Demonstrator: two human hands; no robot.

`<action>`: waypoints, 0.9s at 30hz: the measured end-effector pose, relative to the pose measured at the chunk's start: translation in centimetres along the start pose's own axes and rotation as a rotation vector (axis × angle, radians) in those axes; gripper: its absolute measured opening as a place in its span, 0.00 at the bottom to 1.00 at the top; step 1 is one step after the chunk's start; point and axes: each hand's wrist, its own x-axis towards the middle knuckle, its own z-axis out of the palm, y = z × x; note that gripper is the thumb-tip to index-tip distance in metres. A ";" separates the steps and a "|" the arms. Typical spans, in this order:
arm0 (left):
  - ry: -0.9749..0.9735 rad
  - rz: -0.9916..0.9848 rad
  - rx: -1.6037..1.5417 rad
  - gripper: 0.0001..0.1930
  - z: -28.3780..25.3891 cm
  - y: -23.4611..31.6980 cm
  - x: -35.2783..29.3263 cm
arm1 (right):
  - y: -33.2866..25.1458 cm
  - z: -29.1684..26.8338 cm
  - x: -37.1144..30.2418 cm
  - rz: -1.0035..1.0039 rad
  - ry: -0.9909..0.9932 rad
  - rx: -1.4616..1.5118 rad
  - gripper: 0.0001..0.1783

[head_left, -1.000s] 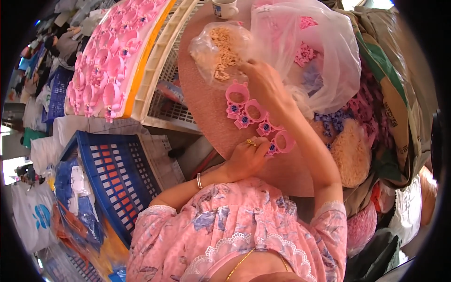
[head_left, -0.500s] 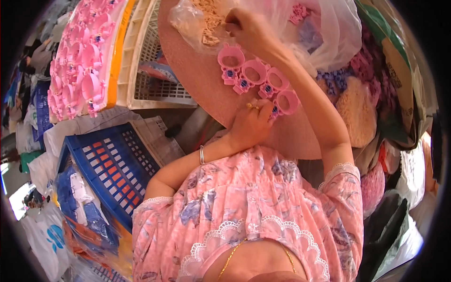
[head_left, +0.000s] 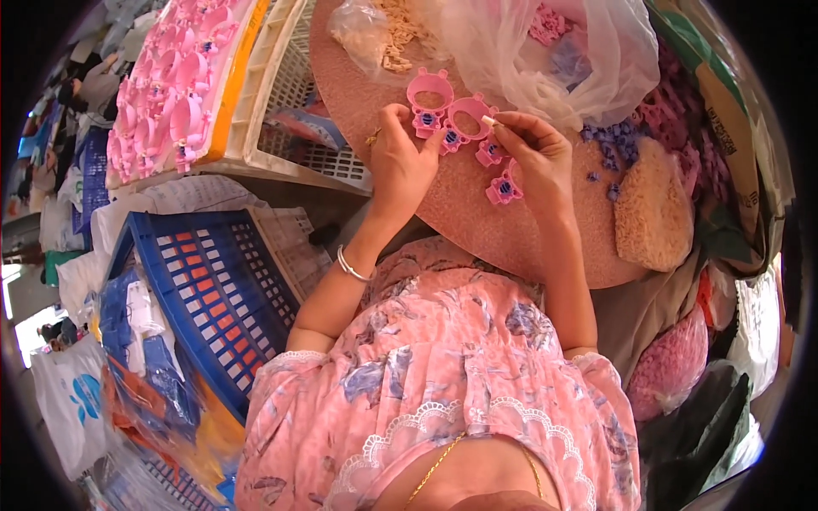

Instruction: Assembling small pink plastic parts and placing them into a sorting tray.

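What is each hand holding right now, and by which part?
Both hands share a strip of pink plastic ring-shaped pieces: left hand pinches its left end, right hand its upper right edge with a fingertip grip.

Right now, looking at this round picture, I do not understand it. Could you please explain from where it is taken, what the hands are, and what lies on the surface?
There is no machine here. A person wears a wide-angle camera on the head, looking down, so the picture is round and straight edges bend. The two bare arms coming from below are the person's own.

The left hand and the right hand together hold a chain of pink rings with small blue pieces, above a round brown board. The right fingertips also pinch a small pale piece; what it is I cannot tell.

On the board lie clear bags of small parts, loose blue pieces and a tan heap. To the left are a white crate, a tray of pink parts and a blue crate.
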 end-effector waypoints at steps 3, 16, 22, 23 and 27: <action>-0.036 -0.112 -0.006 0.24 0.6 -0.7 1.3 | 0.6 0.6 0.2 -0.080 0.038 -0.088 0.07; 0.017 -0.103 -0.079 0.22 -0.8 -1.4 3.0 | 0.0 1.1 1.5 -0.369 0.023 -0.384 0.08; -0.167 -0.376 -0.782 0.21 -2.3 1.0 3.8 | -2.5 3.0 1.7 -0.723 0.068 -0.757 0.10; -0.203 -0.371 -0.766 0.21 -2.3 1.2 3.8 | -2.9 3.3 1.7 -0.760 0.046 -0.822 0.11; -0.250 -0.389 -0.776 0.21 -1.6 1.7 3.4 | -2.7 4.0 1.8 -0.809 0.027 -0.901 0.10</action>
